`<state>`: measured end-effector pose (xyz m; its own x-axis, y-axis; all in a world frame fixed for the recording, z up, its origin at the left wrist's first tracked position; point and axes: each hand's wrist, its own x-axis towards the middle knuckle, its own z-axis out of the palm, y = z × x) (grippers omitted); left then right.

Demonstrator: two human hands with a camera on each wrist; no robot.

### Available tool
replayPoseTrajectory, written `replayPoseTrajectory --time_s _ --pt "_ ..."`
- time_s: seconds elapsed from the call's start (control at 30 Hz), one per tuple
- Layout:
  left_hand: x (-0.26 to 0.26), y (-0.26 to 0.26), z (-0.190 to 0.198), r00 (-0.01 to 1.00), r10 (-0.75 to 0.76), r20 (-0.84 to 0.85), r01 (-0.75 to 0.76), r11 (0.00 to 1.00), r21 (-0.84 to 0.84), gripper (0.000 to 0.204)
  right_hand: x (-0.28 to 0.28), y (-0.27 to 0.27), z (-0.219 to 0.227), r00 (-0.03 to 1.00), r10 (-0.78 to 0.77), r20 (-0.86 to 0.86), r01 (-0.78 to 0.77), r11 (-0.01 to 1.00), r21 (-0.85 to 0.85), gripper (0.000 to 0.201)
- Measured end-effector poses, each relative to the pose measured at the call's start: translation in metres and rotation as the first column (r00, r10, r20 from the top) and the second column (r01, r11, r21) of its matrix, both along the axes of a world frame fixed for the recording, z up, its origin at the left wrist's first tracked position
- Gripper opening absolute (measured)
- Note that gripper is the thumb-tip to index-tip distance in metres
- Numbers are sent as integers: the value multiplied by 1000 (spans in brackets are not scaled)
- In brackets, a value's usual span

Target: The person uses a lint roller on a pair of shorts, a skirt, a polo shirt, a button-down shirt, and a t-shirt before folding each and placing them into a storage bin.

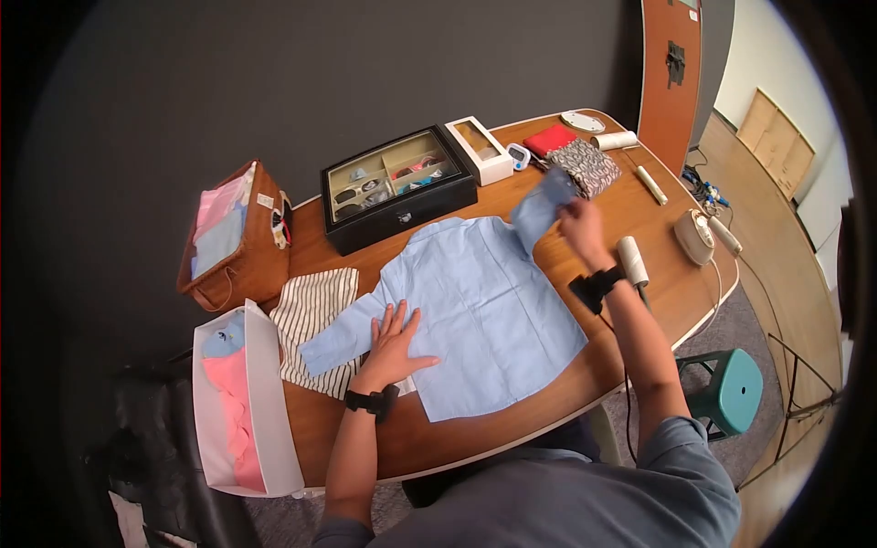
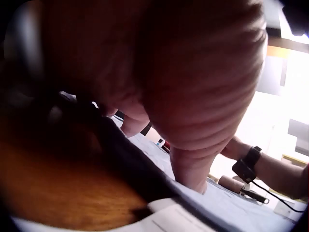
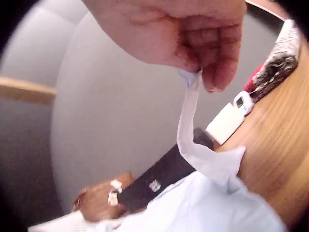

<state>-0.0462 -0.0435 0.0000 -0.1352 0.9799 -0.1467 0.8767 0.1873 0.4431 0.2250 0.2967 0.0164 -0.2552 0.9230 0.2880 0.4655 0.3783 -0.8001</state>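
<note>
A light blue long-sleeved shirt (image 1: 484, 320) lies spread on the wooden table (image 1: 630, 219). My left hand (image 1: 393, 352) rests on it near the left sleeve, fingers spread and straight, pressing the cloth. In the left wrist view that hand (image 2: 203, 92) hides most of the shirt (image 2: 246, 212). On the other side, my right hand (image 1: 585, 233) pinches the end of the other sleeve (image 1: 534, 215) and holds it raised off the table. The right wrist view shows a folded strip of pale cloth (image 3: 187, 121) hanging from the thumb and fingers of this hand (image 3: 193, 38).
A striped garment (image 1: 315, 297) lies partly beneath the left sleeve. To the left stand a white box (image 1: 279, 411) and a brown basket (image 1: 260, 233) with clothes. Behind the shirt is a black glasses case (image 1: 402, 219). A white roller (image 1: 632, 260) lies near the right forearm.
</note>
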Motion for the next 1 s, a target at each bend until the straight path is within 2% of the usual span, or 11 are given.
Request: replayPoseTrajectory --time_s 0.1,0.2,0.33,0.4,0.53,0.67,0.73,0.8,0.9,0.97,1.0 --pt "0 0 4 1000 3 14 -3 999 -41 106 60 13 12 929 -292 226 241 944 226 26" --pt "-6 -1 3 999 1 35 0 999 -37 110 108 -47 31 784 -456 421 215 836 505 30" --pt "-11 -6 2 999 -18 44 19 1000 -12 113 169 -101 14 613 -416 672 239 908 345 34" --pt "-9 -7 0 999 -10 45 10 1000 -14 117 185 -109 -3 631 -339 698 295 937 188 34" --pt "-1 -14 4 999 10 -47 -12 999 -49 121 187 -110 -23 732 -322 601 234 946 223 35" --pt "8 -17 26 991 2 -132 -14 996 -91 121 164 -109 -9 802 -373 467 353 926 134 28" --pt "7 -12 21 987 1 -159 -9 999 -47 121 124 -124 13 907 -242 346 220 970 100 25" --pt "7 -7 15 983 -3 -181 1 1000 -12 120 75 -142 26 940 -44 338 34 999 36 21" --pt "3 8 6 982 -36 -186 58 992 112 121 5 -165 28 868 355 348 -367 930 -34 31" --pt "-2 11 -5 993 -10 -120 8 1000 -17 126 -32 -176 5 826 439 354 -484 874 47 32" --pt "-4 12 -3 992 -20 -121 18 1000 -16 126 -42 -179 0 758 418 501 -481 877 -4 34"
